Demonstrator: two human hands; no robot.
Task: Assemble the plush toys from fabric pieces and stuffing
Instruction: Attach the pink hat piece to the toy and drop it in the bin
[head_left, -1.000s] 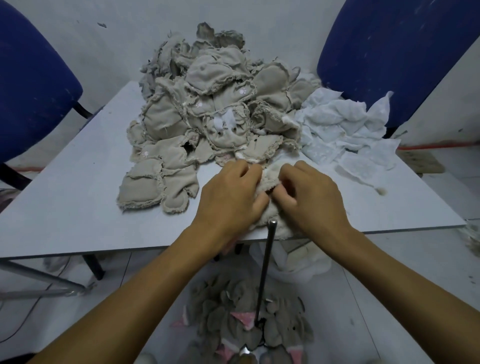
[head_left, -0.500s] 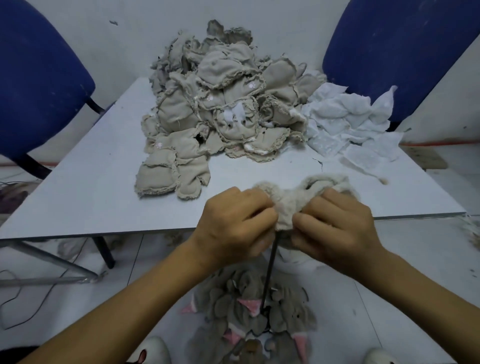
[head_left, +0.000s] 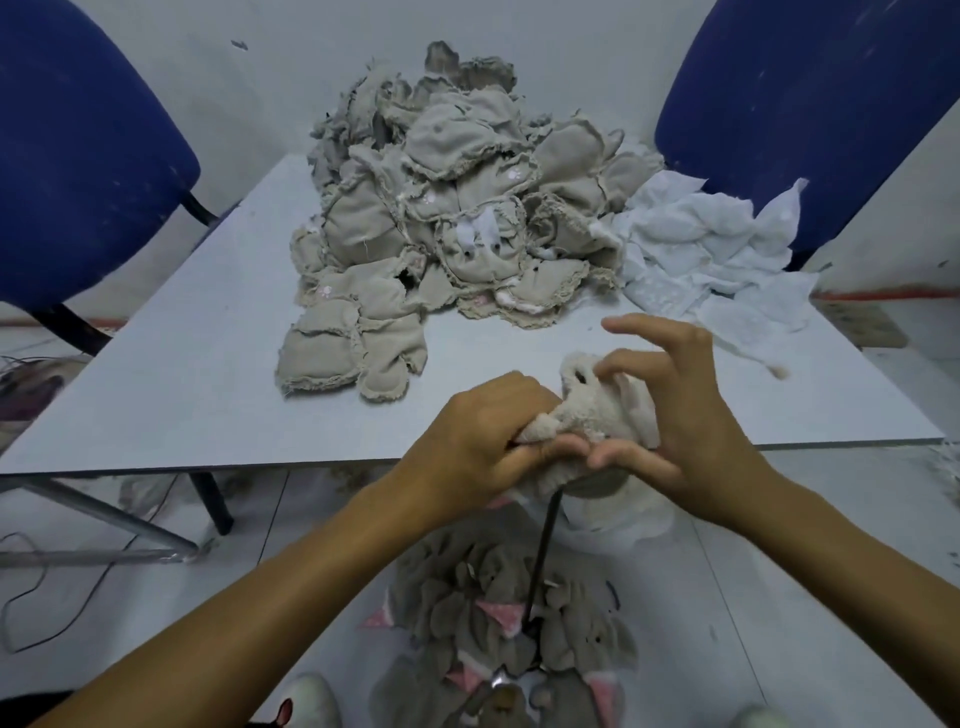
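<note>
I see the counter (head_left: 171, 395) bare on its left half and along the near edge. Two blue chairs (head_left: 78, 156) flank it. One beige heap (head_left: 441, 228) and one white heap (head_left: 711, 249) crowd the far side. At the near edge, a cream plush piece (head_left: 602, 405), fuzzy and crumpled, sits on one rod (head_left: 543, 561). Left hand (head_left: 478, 441) fingers curl tight on it; right hand (head_left: 691, 410) cups it, fingers half spread.

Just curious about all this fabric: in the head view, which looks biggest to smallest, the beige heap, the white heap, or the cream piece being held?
1. beige heap
2. white heap
3. cream piece, though it sits nearest the camera and both hands partly cover it.
</note>
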